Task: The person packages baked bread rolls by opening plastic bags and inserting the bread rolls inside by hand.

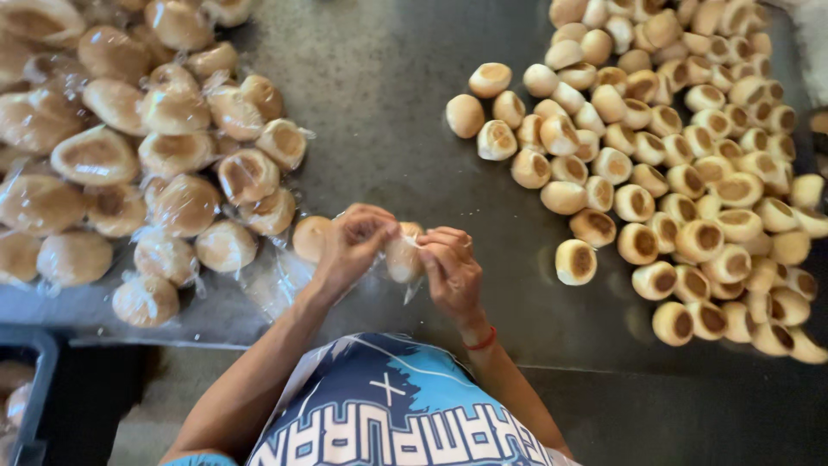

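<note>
My left hand (352, 246) and my right hand (448, 267) meet at the near edge of the dark metal table (388, 103). Between them they pinch a small round bun in a clear plastic bag (404, 257); both sets of fingers grip the plastic around it. A red band circles my right wrist. An unwrapped pale bun (309, 237) lies just left of my left hand, next to loose clear plastic.
A heap of plastic-wrapped buns (164, 147) covers the left of the table. A big spread of bare buns with browned tops (690, 155) fills the right. A dark crate (26, 380) with a few buns sits low at the left edge.
</note>
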